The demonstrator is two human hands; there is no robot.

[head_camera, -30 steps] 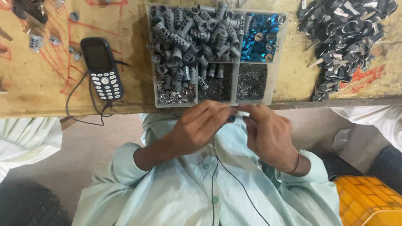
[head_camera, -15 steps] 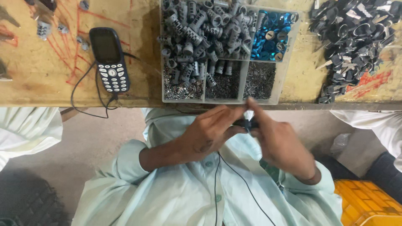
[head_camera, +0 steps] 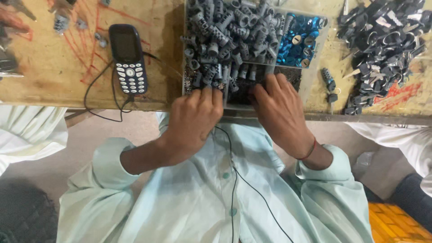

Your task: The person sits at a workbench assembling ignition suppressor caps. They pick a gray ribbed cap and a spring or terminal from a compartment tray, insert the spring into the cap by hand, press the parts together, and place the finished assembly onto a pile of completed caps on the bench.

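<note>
Both my hands reach into the clear parts tray point(head_camera: 310, 85) at the bench edge: left hand point(head_camera: 194, 118) w/ fingers curled over the grey cylinders point(head_camera: 225, 36), right hand point(head_camera: 280, 110) spread on the dark small-parts compartment. Can't tell if either holds a piece yet. Tray looks full, black key pile point(head_camera: 382, 40) waits at right, so plenty left.

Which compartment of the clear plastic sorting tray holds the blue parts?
The small upper right compartment of the clear plastic sorting tray: it alone holds shiny blue metal rings. The large one beside it holds grey ribbed cylinders.
</note>
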